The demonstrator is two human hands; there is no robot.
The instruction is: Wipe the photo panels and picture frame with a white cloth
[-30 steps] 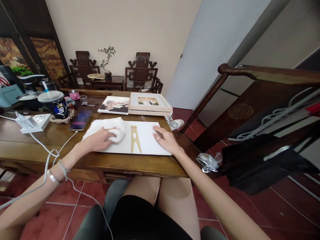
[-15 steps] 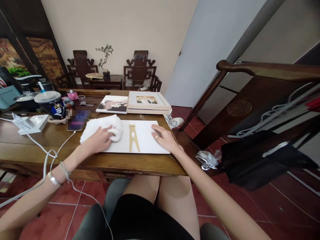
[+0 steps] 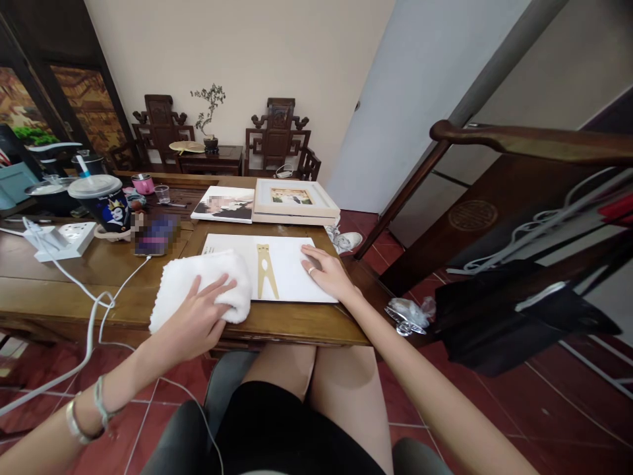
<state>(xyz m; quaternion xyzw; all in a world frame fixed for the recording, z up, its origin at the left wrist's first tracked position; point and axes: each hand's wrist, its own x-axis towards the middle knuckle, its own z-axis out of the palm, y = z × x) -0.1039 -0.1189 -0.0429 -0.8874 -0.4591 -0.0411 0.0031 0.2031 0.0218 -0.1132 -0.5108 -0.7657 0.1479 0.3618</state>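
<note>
White plush cloth point(image 3: 178, 287) lies left of centre in the frame, over the white board's point(image 3: 291, 264) lower-left corner, beneath your spread left hand point(image 3: 202, 318), while your right hand point(image 3: 327, 274), fingers spread, rests on the board's right end, apparently to steady it.

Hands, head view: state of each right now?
Left hand: spread over cloth; grip can't be told.
Right hand: open, resting on white board.
</note>
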